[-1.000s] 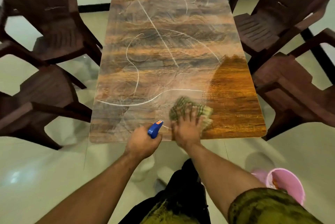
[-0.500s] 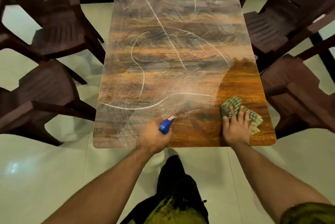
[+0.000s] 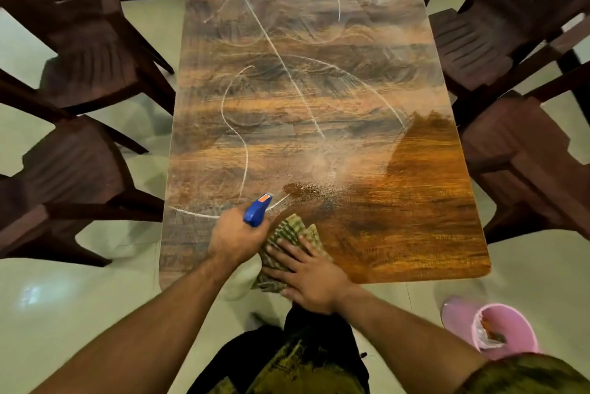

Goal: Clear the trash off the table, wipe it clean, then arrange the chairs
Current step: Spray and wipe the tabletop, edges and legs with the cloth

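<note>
Your cloth point(image 3: 289, 229), green and checked, lies at the near edge of the tabletop point(image 3: 415, 227), low in the middle of the frame. Your right hand point(image 3: 308, 275) presses flat on it, fingers straight and spread, and the far part of the cloth shows beyond them.

Just to the left, against the cloth's edge, your left hand point(image 3: 236, 239) grips the spray bottle point(image 3: 257, 210) with its fingers curled round the neck. Only the blue head with its orange tip shows clearly, and it points up the frame across the tabletop. Just ahead of the nozzle is a dark, speckled wet patch point(image 3: 303, 189), with a pale haze above it.

The lower right part of the tabletop shows deep orange-brown wood grain. The rest, running to the top of the frame, is dulled by a greyish film crossed by curving white lines point(image 3: 297, 87).

Four dark brown chairs point(image 3: 79, 176) stand just beside the long edges, two at the left of the frame and two at the right, each turned at an angle. A pink bin point(image 3: 510, 334) sits on the pale floor point(image 3: 79, 298) at the lower right, holding something crumpled.
</note>
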### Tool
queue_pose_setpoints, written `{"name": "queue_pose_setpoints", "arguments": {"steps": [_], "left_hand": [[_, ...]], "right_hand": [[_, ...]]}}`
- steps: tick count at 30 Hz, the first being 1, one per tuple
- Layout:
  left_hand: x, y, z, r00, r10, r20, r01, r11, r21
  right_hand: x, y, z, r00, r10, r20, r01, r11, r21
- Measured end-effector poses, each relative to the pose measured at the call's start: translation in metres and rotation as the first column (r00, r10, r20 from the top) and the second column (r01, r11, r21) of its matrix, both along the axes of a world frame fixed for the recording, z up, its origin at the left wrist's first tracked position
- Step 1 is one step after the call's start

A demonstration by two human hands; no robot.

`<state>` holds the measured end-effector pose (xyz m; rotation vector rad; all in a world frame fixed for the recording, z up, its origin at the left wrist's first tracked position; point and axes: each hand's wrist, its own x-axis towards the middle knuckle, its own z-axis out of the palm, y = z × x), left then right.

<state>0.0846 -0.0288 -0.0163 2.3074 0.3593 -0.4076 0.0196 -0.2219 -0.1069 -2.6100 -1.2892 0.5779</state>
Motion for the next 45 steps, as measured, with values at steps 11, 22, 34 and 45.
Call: {"name": "queue_pose_setpoints", "arguments": {"steps": [11,22,34,45], "left_hand": [[0.005,0.092,-0.013,0.999,-0.008,-0.041,0.006,0.998,-0.058],[-0.004,0.216,-0.014,0.92,-0.391,-0.029,0.391,0.92,0.01],[-0.034,0.249,-0.023,0.718,-0.682,-0.141,0.686,0.727,-0.022],[-0.003,0.282,-0.01,0.895,-0.446,-0.016,0.445,0.89,0.099]], "right_hand": [[0.085,0.039,-0.002,0.093,-0.988,0.12,0.991,0.08,-0.109],[-0.051,0.201,-0.009,0.933,-0.351,0.08,0.355,0.934,-0.05],[-0.025,0.151,-0.009,-0.023,-0.999,0.043,0.999,-0.025,-0.041],[-0.044,0.336,-0.012,0.587,-0.808,0.041,0.809,0.586,-0.039]]}}
